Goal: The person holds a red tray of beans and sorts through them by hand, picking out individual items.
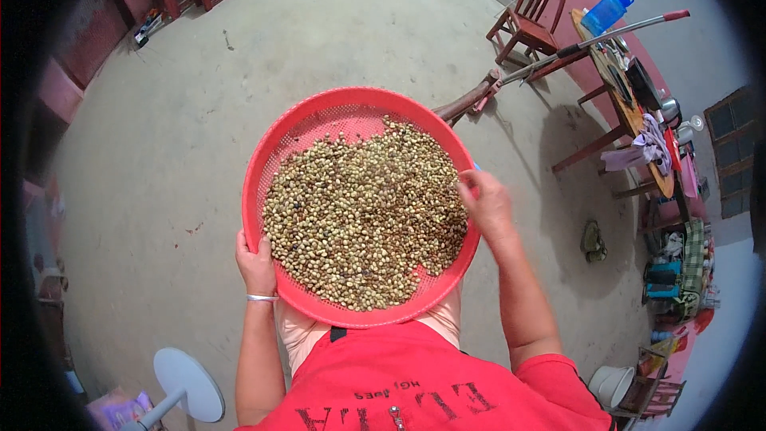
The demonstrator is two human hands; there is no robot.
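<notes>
A round red plastic sieve basket [331,100] with mesh sides rests tilted against my lap. Small, rounded, bean-like seeds [359,199] in pale green and brown cover most of its bottom; mesh shows at the far left and near right. My left hand [257,265], with a bracelet at the wrist, is closed on the left rim, thumb inside and fingers mostly hidden below. At the right rim, above the seeds' edge, is my right hand [483,198], its thumb and fingers drawn together in a pinch. Slight blur hides whatever is between those fingertips.
Beyond the basket, a long pole [606,34] leans on a wooden table [630,116] holding a blue water jug [606,13]. A wooden chair [533,28] stands nearby. At lower left is a round white stand [189,383]; at lower right, a white bucket [613,385].
</notes>
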